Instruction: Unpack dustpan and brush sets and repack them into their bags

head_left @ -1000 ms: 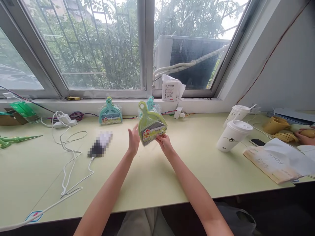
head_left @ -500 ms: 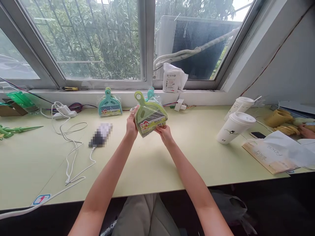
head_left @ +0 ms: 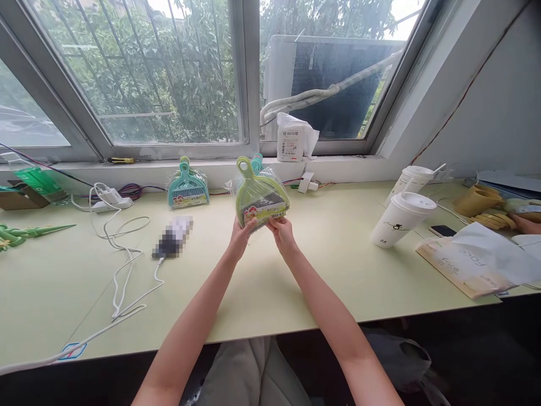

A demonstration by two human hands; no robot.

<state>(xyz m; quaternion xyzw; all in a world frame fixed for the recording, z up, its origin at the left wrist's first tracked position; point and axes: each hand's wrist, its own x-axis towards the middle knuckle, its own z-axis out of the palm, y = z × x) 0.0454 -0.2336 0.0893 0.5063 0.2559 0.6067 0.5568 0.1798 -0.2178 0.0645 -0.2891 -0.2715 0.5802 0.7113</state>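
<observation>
Green dustpan set, plastic-wrapped, held upright above the tabletop; lower edge gripped at its two corners by the left hand and right hand. Blue-green set seen near the windowsill.

I count two hands of my own, left hand and right hand, on one green dustpan set. I also see one teal dustpan set, two lidded cups, one screwdriver, one bottle, one tissue pack; the teal handles are too hidden to count.
</observation>
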